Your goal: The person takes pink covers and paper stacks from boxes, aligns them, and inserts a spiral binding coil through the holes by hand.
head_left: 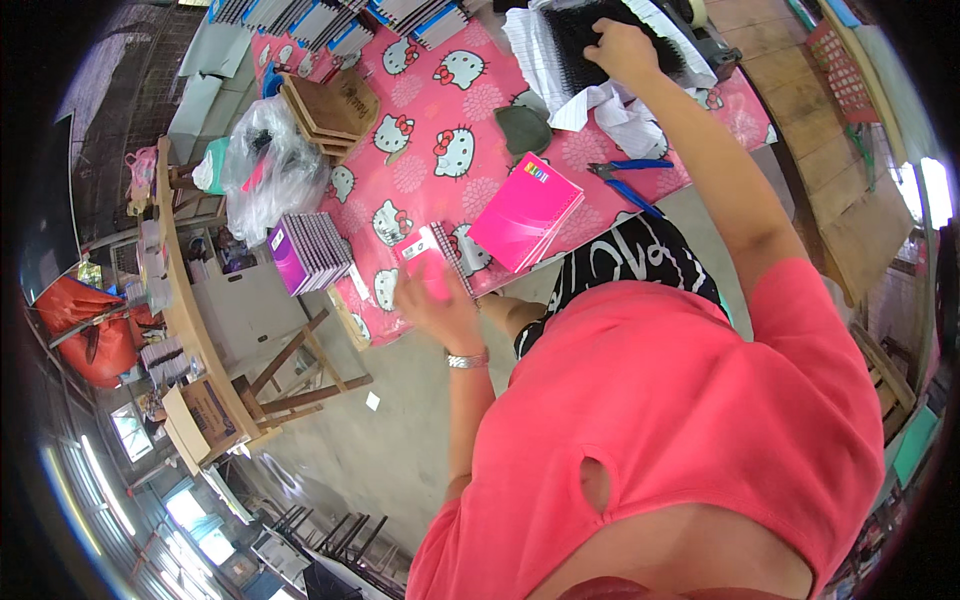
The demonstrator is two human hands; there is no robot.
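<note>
My left hand (436, 306) is closed on a pink notebook (428, 262) at the table's near edge. A dark spiral binding runs along that notebook's right side. At the far right, my right hand (622, 54) reaches into a heap of black binding coils (568, 48) lying on white lined paper (530, 45). Its fingers are bent and pinched among the coils; how many they hold is hidden. Between my hands lies a small stack of pink notebooks (528, 212). Blue-handled pliers (632, 184) lie to the right of that stack.
A dark green piece (522, 130) sits beyond the stack. Purple bound notebooks (308, 252) stand at the table's left edge, near a clear plastic bag (268, 165) and brown boards (328, 108). More notebooks (300, 20) line the back. The table has a pink patterned cover (410, 90).
</note>
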